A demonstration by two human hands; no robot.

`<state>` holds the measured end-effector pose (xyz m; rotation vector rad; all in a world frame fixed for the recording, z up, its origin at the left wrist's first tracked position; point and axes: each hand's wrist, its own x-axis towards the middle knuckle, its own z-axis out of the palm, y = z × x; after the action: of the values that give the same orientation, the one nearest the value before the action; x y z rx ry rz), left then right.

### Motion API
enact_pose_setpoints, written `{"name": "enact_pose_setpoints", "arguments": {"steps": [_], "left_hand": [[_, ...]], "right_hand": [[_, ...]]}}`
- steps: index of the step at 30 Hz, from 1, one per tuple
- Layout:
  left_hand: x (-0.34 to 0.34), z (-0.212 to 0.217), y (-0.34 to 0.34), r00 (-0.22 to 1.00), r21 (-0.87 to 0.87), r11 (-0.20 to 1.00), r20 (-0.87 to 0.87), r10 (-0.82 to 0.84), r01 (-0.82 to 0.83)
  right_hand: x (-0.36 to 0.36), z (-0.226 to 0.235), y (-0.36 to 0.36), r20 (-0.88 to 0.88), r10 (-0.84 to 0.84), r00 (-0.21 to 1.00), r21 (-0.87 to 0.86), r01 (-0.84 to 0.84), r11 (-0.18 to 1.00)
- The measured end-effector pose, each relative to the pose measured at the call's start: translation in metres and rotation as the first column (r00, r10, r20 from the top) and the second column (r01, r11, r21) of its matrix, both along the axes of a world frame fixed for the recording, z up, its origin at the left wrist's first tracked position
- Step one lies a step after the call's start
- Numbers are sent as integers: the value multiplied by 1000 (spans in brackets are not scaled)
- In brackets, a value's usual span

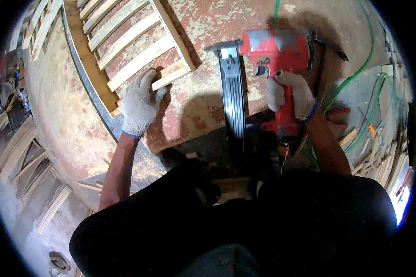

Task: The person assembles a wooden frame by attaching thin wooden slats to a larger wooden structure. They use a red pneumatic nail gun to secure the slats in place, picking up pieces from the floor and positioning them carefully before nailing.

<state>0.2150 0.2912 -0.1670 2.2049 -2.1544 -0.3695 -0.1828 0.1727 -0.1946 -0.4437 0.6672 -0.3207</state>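
My left hand (139, 102), in a white knit glove, lies flat on the near corner of a wooden slatted frame (135, 46), pressing on its lowest slat. My right hand (291, 92), also gloved, grips the handle of a red pneumatic nail gun (276, 51), held above the table to the right of the frame. The gun's long black magazine (232, 99) points back toward me. A green air hose (356, 74) trails off from the gun to the right.
The frame rests on a round worktable (64, 115) with worn red paint. Loose wooden slats (18, 152) lie piled on the floor at left and more strips (379, 161) at right. My dark trousers fill the lower view.
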Motion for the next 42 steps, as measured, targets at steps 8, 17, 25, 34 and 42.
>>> {"name": "enact_pose_setpoints", "arguments": {"steps": [8,17,25,34,42], "left_hand": [[-1,-11,1,999,-94,995,-52,-15,10],[-2,-16,3,996,-90,996,-87,15,-23],[3,-14,-1,998,-57,998,-54,-22,19],[3,-9,-4,997,-46,999,-75,-28,24],[5,-9,-6,997,-30,998,-62,-52,50]], "right_hand": [[-3,-1,28,-27,-54,998,146,57,988],[0,-1,23,98,-5,995,237,-18,971],[2,-2,26,82,33,996,264,-53,963],[21,17,47,-108,104,989,153,-87,984],[29,26,39,-122,56,991,24,-53,998]]}}
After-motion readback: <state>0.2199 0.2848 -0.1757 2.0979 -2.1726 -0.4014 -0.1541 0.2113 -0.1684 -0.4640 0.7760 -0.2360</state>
